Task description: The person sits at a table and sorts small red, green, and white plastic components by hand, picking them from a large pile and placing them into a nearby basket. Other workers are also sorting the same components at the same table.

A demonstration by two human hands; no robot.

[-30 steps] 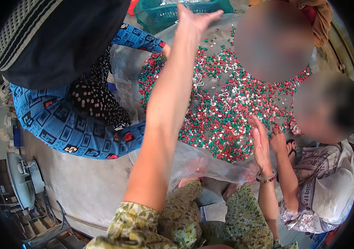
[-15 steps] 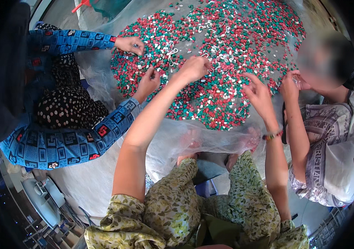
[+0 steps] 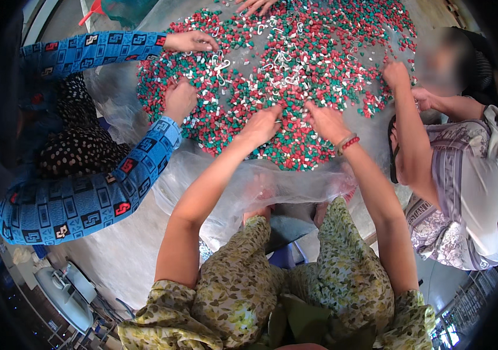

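Small pebble-like pieces (image 3: 295,149) in red, green and white lie spread over a low surface in front of me. My left hand (image 3: 262,126) reaches into the near part of them, its fingers drawn together at the tips; what they pinch is too small to name. Close on its right, my right hand (image 3: 328,124) wears a red beaded bracelet (image 3: 351,142) at the wrist. Its fingertips are bent down among the pieces, and whatever lies between them is hidden. Several white hook-shaped pieces (image 3: 282,56) lie just beyond my hands.
A clear plastic sheet (image 3: 220,175) hangs over the near edge. At the left, a co-worker in a blue patterned sleeve (image 3: 94,207) has both hands at the pieces. Another co-worker's hand (image 3: 396,76) is at the right, and a third person's hand (image 3: 255,6) reaches in from the far side.
My left hand has come nearer, down into the pieces. My right hand has moved left, closing its spread fingers. A hand has appeared at the far side; the left co-worker's hands have shifted.
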